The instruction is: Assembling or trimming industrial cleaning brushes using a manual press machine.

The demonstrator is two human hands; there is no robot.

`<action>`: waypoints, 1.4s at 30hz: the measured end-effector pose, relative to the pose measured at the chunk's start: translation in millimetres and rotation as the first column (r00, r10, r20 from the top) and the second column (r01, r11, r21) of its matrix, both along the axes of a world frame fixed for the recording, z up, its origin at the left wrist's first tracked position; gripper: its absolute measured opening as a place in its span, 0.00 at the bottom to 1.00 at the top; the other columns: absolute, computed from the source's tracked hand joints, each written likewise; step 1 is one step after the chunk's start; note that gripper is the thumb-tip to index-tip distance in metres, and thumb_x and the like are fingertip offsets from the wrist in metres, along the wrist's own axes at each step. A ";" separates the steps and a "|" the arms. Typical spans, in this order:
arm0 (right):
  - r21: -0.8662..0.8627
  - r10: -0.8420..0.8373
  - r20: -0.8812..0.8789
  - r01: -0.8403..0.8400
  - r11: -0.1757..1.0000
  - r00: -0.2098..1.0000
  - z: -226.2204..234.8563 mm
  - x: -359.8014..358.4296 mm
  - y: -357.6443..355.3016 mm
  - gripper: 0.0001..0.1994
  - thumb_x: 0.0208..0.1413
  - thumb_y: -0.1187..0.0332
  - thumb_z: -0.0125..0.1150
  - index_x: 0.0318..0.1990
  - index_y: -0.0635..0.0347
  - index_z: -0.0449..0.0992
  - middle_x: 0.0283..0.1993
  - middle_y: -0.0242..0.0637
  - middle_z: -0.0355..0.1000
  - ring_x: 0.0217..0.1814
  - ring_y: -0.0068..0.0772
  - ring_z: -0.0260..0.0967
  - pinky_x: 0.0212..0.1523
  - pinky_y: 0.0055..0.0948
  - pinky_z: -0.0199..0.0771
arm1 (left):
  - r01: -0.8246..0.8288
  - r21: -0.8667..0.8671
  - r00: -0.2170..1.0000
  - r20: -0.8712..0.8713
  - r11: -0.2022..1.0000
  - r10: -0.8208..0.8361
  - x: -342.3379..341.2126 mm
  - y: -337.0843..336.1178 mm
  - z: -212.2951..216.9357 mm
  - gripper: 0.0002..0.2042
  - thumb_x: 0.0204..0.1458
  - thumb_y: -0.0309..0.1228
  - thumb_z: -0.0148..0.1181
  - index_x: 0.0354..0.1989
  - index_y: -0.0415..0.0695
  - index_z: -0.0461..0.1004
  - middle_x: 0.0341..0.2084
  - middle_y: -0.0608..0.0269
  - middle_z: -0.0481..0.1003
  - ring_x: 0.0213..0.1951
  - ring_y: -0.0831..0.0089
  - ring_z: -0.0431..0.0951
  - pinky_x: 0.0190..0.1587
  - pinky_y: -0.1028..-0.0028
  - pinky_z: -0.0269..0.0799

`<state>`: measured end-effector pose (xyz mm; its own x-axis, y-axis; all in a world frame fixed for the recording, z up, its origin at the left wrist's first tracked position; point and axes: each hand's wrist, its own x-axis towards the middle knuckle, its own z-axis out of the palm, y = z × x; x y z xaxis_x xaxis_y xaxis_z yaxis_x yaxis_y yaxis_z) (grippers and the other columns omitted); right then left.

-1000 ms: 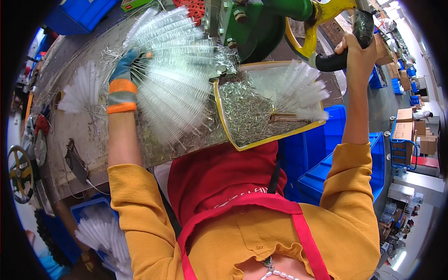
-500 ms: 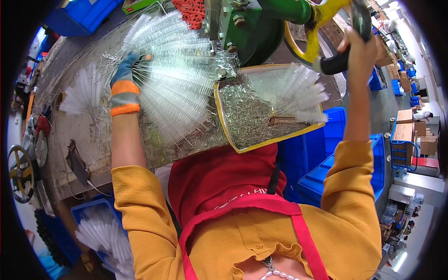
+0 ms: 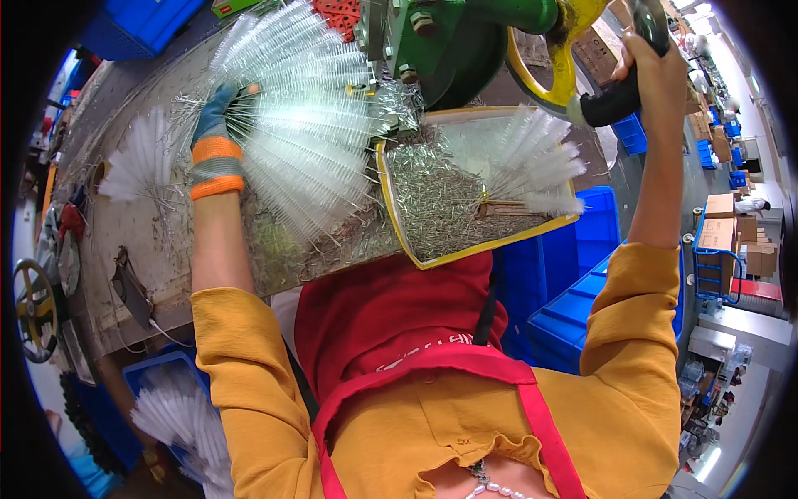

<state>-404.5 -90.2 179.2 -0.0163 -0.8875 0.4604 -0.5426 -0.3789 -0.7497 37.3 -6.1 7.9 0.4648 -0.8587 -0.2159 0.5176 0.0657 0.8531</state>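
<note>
In a blue glove with an orange and grey cuff, my left hand (image 3: 218,118) is closed around the wire stems of a wide fan of clear-bristled tube brushes (image 3: 303,145). The brush tips on the fan's right side reach the metal jaw (image 3: 399,104) of a green hand press (image 3: 465,50). My bare right hand (image 3: 661,75) grips the black rim of the press's yellow handwheel (image 3: 568,58). Beneath the press lies a yellow-edged tray (image 3: 490,249) with many short wire clippings (image 3: 432,191) and another bunch of brushes (image 3: 532,162).
More brushes (image 3: 137,162) lie on the worn workbench (image 3: 125,249) at left. A blue bin (image 3: 179,358) of brushes stands below it at lower left. Blue crates (image 3: 573,299) sit right of my red apron. Another blue crate (image 3: 137,29) is at the far left.
My right hand and the handwheel rim have shifted slightly right. My left hand and the fan of brushes have moved a little left and away from me.
</note>
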 end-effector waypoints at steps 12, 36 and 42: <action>-0.271 0.057 0.402 0.060 0.961 0.914 -61.7 30.1 36.2 0.12 0.43 0.77 0.52 0.35 0.66 0.58 0.14 0.34 0.64 0.14 0.22 0.61 0.19 0.20 0.63 | 0.055 -0.006 0.996 -0.066 0.998 -0.055 7.6 -0.2 -0.2 0.09 0.41 0.24 0.58 0.32 0.35 0.70 0.28 0.51 0.74 0.27 0.66 0.76 0.32 0.75 0.75; 0.067 0.032 0.000 -0.032 0.997 0.999 25.6 22.5 5.8 0.06 0.42 0.70 0.51 0.23 0.62 0.65 0.12 0.30 0.60 0.11 0.21 0.58 0.15 0.20 0.60 | 0.302 0.010 0.950 -0.085 0.953 -0.300 6.2 2.5 3.2 0.07 0.41 0.23 0.58 0.30 0.38 0.70 0.25 0.55 0.73 0.28 0.65 0.76 0.32 0.71 0.76; -0.248 0.074 0.348 0.016 0.969 0.935 -48.2 32.9 37.3 0.09 0.43 0.75 0.52 0.33 0.66 0.61 0.14 0.32 0.62 0.13 0.20 0.60 0.17 0.19 0.61 | 0.334 0.044 0.935 -0.144 0.941 -0.325 14.0 -0.4 -2.1 0.07 0.41 0.23 0.58 0.30 0.37 0.70 0.27 0.55 0.74 0.29 0.64 0.76 0.34 0.71 0.76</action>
<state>-371.6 -52.9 131.0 -0.1932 -0.7519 0.6304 -0.2465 -0.5847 -0.7729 51.3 -6.5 5.8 0.1211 -0.9403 -0.3181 0.6089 -0.1827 0.7719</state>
